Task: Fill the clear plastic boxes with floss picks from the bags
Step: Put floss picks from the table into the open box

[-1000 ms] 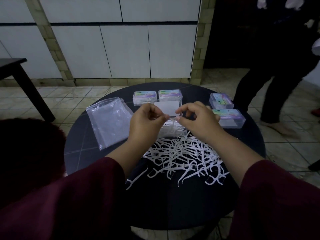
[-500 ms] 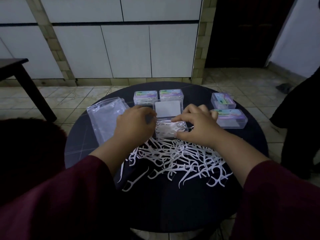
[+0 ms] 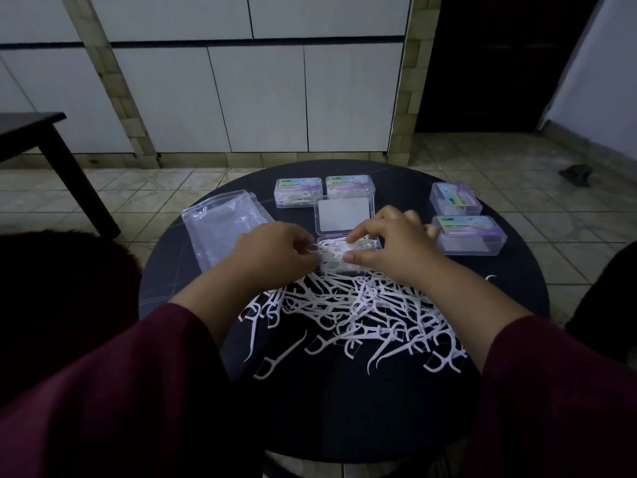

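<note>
Head view: open box [image 3: 348, 257] sits mid-table, lid [image 3: 344, 212] flipped back so we can load it; already packed with floss picks. Left hand [image 3: 275, 258] pinches picks at box's left edge, right hand [image 3: 389, 248] presses fingers flat on contents, likely tamping them level. Loose picks pile [image 3: 351, 315] kept just in front for short reach. Four closed boxes [image 3: 299, 191] parked behind and right; emptied-looking bag [image 3: 220, 225] left on table [image 3: 517, 270].

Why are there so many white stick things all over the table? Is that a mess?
Yes, it looks spilled: loose floss picks lie tangled across the round table instead of inside a box. Both hands are tucking some into the open box.
</note>
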